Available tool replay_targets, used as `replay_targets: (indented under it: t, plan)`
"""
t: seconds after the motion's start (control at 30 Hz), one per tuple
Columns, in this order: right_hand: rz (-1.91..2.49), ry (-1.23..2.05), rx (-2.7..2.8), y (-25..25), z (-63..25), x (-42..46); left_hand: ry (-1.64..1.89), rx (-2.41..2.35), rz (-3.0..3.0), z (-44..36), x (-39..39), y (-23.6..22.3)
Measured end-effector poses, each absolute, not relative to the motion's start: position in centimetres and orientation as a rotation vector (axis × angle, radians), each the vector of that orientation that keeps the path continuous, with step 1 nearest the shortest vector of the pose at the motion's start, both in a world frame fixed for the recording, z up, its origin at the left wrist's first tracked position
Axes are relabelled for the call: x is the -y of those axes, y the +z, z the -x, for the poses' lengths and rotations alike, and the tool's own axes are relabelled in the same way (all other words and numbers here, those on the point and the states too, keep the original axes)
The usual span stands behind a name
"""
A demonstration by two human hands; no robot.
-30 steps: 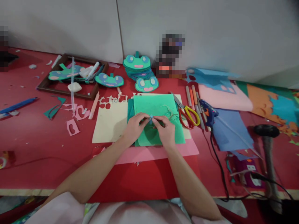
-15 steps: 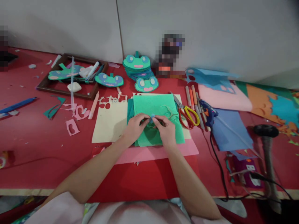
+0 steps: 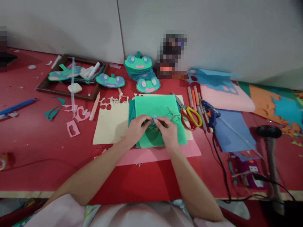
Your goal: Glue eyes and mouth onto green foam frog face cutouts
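Note:
A small blue felt piece (image 3: 154, 117) is pinched between the fingertips of my left hand (image 3: 139, 125) and my right hand (image 3: 169, 129). Both hands hover over or rest on a green felt sheet (image 3: 151, 105); I cannot tell which. Thin green offcuts (image 3: 170, 113) lie on that sheet near my right fingers. Under it spread a cream felt sheet (image 3: 110, 126) and a pink sheet (image 3: 137, 156). Scissors with one red and one yellow handle (image 3: 189, 115) lie just right of the green sheet.
Frog-face cutouts (image 3: 138, 64) are stacked by the wall. A wooden tray (image 3: 91, 94) holds pens and cutouts at left. To the right lie several markers (image 3: 194, 97), a blue glue gun (image 3: 211, 115) with its cord, blue felt (image 3: 234, 130) and a black-headed mallet (image 3: 269, 132).
Almost nothing differs. My hands keep the same pinch on the small blue piece, and the whole view has shifted very slightly.

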State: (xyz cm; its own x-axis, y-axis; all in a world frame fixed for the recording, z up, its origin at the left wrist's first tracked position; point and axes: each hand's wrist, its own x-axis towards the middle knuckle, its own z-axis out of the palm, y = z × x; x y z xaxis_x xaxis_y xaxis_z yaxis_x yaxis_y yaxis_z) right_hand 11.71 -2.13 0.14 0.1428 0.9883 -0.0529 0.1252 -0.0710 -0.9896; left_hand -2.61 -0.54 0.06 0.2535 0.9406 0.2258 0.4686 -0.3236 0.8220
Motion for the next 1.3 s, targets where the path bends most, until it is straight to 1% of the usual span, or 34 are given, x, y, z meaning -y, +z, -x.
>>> replay_targets:
  t: [1.3]
  plan:
    - [1.392,1.083,1.167,0.02,-11.74,2.22,0.940,-1.269,-1.908,2.59,0.54,-0.10]
